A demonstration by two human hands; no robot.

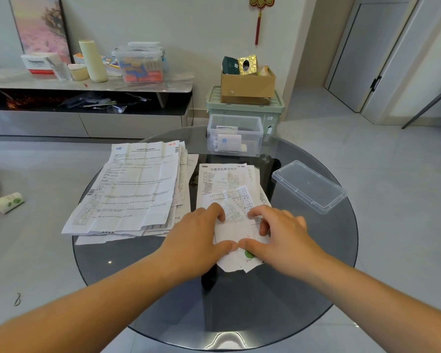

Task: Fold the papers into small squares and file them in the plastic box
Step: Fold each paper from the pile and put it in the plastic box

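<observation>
Pinching a small paper [236, 233] w/ curled fingers of left hand [196, 238] & right hand [283, 235], thumbs tip to tip at its near edge. Holding it over a short pile of sheets [222, 182] in the mid of the round glass tabletop [316, 250]. Left of that, a big pile of flat sheets [133, 189]. At the far edge, a clear plastic box [234, 135], open, w/ a few folded papers inside. On the right, a clear lid [308, 186], apart from the box.

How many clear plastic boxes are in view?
2: an open box at the table's far edge, and a lidded box on the sideboard; another may sit hidden behind it.
</observation>
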